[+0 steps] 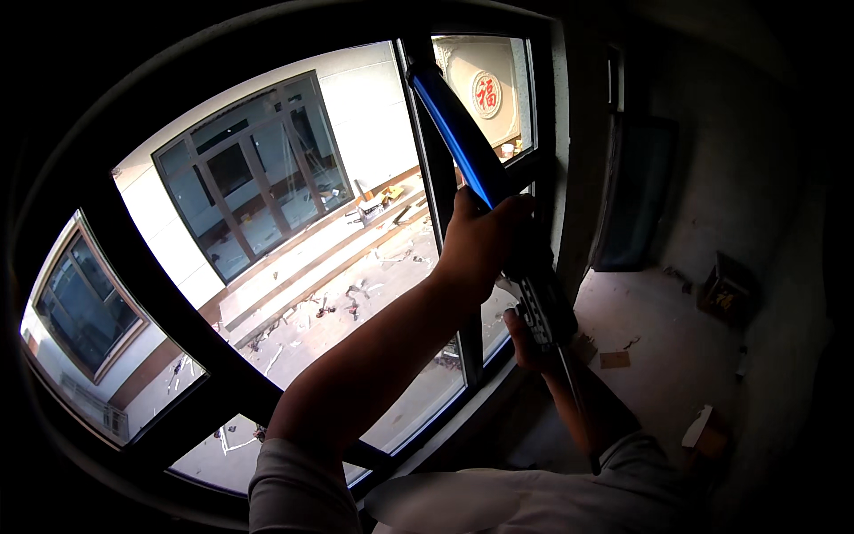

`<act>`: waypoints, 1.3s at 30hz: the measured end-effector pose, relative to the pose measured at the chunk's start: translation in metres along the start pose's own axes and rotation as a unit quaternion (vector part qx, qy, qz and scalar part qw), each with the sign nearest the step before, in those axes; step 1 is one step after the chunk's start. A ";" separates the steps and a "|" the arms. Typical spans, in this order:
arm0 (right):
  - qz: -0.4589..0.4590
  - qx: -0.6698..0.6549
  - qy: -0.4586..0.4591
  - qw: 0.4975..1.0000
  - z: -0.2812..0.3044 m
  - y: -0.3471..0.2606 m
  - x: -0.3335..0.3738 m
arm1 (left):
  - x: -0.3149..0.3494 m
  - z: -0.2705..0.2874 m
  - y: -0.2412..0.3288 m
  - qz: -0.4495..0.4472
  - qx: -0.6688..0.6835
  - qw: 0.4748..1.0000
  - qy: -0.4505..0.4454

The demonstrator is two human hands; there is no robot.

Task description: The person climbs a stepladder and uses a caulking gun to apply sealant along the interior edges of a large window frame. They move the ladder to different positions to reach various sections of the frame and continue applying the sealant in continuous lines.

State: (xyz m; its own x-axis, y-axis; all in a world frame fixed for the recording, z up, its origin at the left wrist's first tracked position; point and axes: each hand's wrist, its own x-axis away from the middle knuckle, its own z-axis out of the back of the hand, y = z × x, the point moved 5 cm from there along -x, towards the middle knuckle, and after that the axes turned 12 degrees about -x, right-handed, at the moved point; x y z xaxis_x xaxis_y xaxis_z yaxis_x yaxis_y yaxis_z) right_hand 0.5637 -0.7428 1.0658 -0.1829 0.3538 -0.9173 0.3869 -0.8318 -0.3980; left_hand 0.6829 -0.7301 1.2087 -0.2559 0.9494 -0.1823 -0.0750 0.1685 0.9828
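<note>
A caulking gun (pixel 455 142) with a blue barrel slants up and to the left in front of a dark window frame (pixel 418 133). Its front end is close to the upper part of an upright frame bar; I cannot tell whether the tip touches. My left hand (pixel 485 236) is closed around the rear of the barrel. Lower down, my right hand (pixel 527 345) grips the gun at its handle, partly hidden in shadow. A thin rod runs back from the gun along my right forearm.
Beyond the glass lie a courtyard littered with scraps (pixel 347 303), steps and a glazed door (pixel 249 178). Indoors at right, a dark panel (pixel 636 191) leans by the wall. A dark box (pixel 729 287) and a flat brown piece (pixel 615 360) rest on the floor.
</note>
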 end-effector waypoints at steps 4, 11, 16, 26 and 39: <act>-0.138 -0.159 -0.034 0.977 -0.017 0.013 -0.018 | -0.004 0.015 0.003 0.018 -0.013 0.999 0.023; -0.140 -0.196 -0.067 0.968 -0.048 -0.004 -0.065 | -0.021 0.058 0.022 -0.124 -0.198 0.972 -0.039; 0.009 -0.048 -0.071 0.996 -0.064 -0.022 -0.090 | -0.027 0.079 0.026 -0.016 -0.043 0.999 -0.024; -0.018 0.017 -0.075 0.997 -0.078 -0.010 -0.084 | -0.022 0.082 0.036 0.056 0.011 0.997 -0.043; -0.015 0.015 -0.106 0.994 -0.082 -0.010 -0.095 | -0.018 0.073 0.064 0.028 0.006 0.999 -0.044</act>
State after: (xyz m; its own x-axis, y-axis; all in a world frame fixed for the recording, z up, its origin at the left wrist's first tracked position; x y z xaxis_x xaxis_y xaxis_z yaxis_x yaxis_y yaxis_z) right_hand 0.6515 -0.7333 1.1559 -0.3818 0.2832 -0.8798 0.3510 -0.8361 -0.4215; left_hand 0.7527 -0.7169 1.2773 -0.1733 0.9770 -0.1245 -0.0504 0.1175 0.9918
